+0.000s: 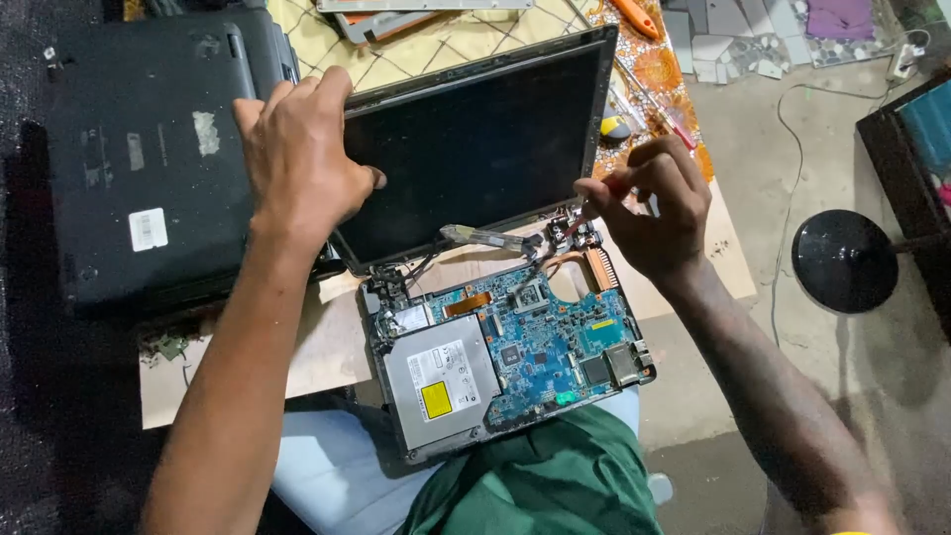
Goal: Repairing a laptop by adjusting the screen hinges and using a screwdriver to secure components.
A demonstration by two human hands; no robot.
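An opened laptop lies on my lap and a board, its blue circuit board (540, 342) and silver optical drive (441, 381) exposed. The dark screen panel (475, 144) stands tilted back from it. My left hand (297, 149) grips the screen's upper left corner and edge. My right hand (654, 203) holds a screwdriver with a red handle, its tip at the right hinge (575, 233). A loose flat cable strip (475, 236) lies between the hinges.
A second black laptop (149, 149) lies shut at the left. Orange-handled tools (634, 18) and another screwdriver (659, 104) rest on the patterned cloth beyond the screen. A round black stand base (844, 260) sits on the concrete floor at the right, near a white cable.
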